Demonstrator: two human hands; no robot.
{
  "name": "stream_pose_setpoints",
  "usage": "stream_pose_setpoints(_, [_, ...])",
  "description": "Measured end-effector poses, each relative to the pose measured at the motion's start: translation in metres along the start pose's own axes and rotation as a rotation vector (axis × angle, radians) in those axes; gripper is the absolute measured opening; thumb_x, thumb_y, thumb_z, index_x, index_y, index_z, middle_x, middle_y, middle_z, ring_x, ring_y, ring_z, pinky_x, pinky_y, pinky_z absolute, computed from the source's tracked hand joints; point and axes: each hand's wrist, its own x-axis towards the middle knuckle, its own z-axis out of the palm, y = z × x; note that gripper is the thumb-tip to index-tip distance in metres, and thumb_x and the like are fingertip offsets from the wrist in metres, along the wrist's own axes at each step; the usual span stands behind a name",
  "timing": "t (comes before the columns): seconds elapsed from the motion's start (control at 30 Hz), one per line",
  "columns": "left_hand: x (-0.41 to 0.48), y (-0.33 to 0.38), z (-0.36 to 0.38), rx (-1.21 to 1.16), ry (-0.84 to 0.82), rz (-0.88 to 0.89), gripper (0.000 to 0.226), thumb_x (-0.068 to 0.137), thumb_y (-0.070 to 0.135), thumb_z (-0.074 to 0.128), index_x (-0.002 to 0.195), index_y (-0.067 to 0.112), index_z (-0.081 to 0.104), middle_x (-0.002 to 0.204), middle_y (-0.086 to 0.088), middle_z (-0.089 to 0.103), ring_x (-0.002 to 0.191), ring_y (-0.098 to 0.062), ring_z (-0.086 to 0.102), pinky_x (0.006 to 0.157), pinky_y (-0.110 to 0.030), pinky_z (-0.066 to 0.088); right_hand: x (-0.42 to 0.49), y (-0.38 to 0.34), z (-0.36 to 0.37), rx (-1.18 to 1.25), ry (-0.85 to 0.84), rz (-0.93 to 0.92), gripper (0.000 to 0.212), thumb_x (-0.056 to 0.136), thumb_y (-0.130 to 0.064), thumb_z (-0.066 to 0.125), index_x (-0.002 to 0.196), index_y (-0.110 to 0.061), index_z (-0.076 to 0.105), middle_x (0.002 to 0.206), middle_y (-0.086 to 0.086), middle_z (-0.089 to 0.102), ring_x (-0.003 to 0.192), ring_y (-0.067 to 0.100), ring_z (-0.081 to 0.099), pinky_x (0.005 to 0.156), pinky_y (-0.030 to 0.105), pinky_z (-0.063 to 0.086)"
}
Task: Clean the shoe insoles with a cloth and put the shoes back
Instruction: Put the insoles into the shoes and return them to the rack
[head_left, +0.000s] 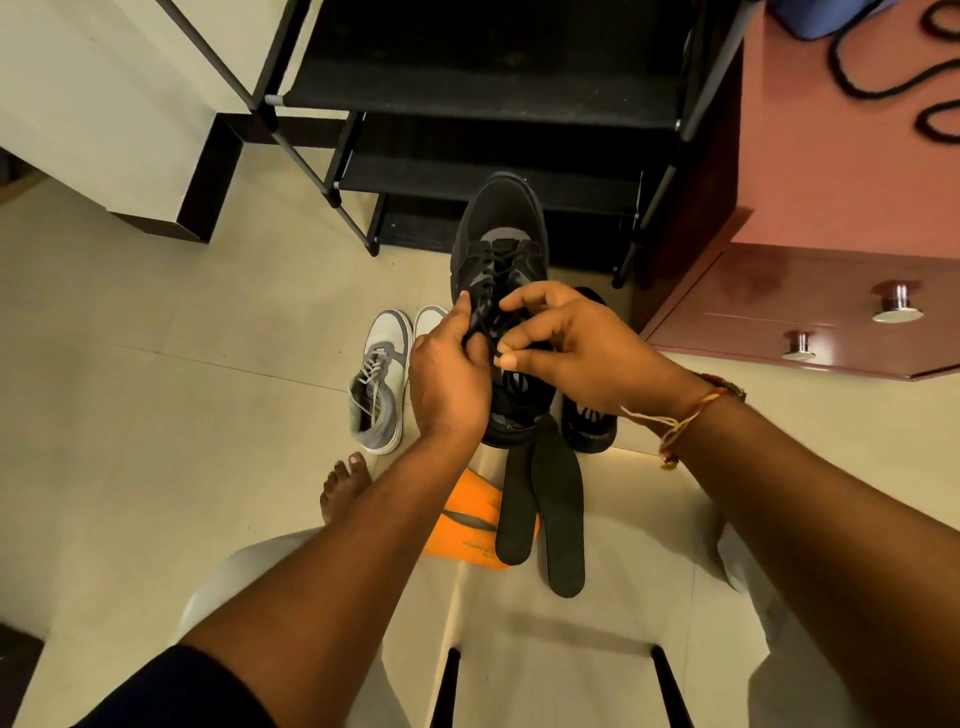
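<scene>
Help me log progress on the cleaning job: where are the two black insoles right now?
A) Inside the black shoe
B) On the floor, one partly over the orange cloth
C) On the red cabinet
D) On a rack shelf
B: the black insoles lie side by side on the floor, the left one overlapping the orange cloth.

Home entryway: shoe rack (467, 93), tiled floor (208, 338), drawer cabinet (831, 312)
</scene>
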Motion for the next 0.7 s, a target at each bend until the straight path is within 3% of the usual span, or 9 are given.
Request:
stream_pose_setpoints(0.1, [0.0,0.003,0.0,-0.051,0.022,-0.031,0.048,0.097,0.01,0.051,0.143,0.023,0.053,0.105,-0.017,0.072,0.086,-0.028,0.066,0.075,-0.042,0.056,-0.001,0.003,0.003,-0.004,0.058,0.008,0.007,0.079,-0.023,0.078,0.086,-0.024,0.078,0.127,-0.013,0.047,0.117,-0.002,0.045,0.096,0.017,0.042])
stream_pose_setpoints(0.23, [-0.002,0.002,0.003,-0.065,0.024,-0.001,0.049,0.097,0.011,0.05,0.143,0.025,0.052,0.092,-0.011,0.072,0.073,-0.026,0.063,0.065,-0.043,0.056,-0.001,0.011,0.012,-0.113,0.338,0.041,0.006,0.076,-0.015,0.08,0.078,-0.019,0.076,0.119,-0.009,0.05,0.111,0.002,0.048,0.092,0.021,0.046])
stream_pose_setpoints(0.4, [-0.006,0.0,0.008,-0.043,0.04,0.095,0.048,0.096,0.009,0.052,0.143,0.019,0.054,0.116,-0.009,0.072,0.1,-0.027,0.065,0.085,-0.04,0.056,0.001,0.023,0.018,-0.358,0.371,-0.017,0.01,0.074,-0.014,0.08,0.078,-0.019,0.073,0.116,-0.003,0.051,0.108,0.014,0.051,0.087,0.032,0.052])
stream_pose_setpoints(0.47, [-0.002,-0.006,0.01,-0.035,0.04,0.079,0.048,0.096,0.011,0.05,0.143,0.021,0.053,0.103,-0.013,0.073,0.089,-0.029,0.066,0.075,-0.039,0.056,0.001,0.021,0.016,-0.247,0.347,-0.003,0.017,0.073,-0.016,0.081,0.084,-0.02,0.069,0.115,-0.005,0.052,0.108,0.011,0.053,0.09,0.027,0.05])
stream_pose_setpoints(0.57, [0.003,-0.014,0.014,-0.018,0.042,0.049,0.05,0.096,0.013,0.049,0.145,0.023,0.051,0.089,-0.017,0.071,0.078,-0.033,0.064,0.063,-0.033,0.05,0.005,0.022,0.014,-0.125,0.389,0.11,0.042,0.071,-0.028,0.083,0.099,-0.023,0.053,0.111,-0.004,0.054,0.101,0.012,0.058,0.083,0.033,0.056])
stream_pose_setpoints(0.7, [0.005,-0.02,0.02,-0.06,0.031,0.025,0.051,0.095,0.013,0.049,0.145,0.024,0.05,0.096,-0.014,0.073,0.081,-0.03,0.066,0.069,-0.037,0.056,0.009,0.037,0.02,-0.372,0.249,0.386,0.058,0.081,-0.042,0.073,0.128,-0.021,0.047,0.114,0.005,0.065,0.1,0.025,0.064,0.08,0.039,0.058])
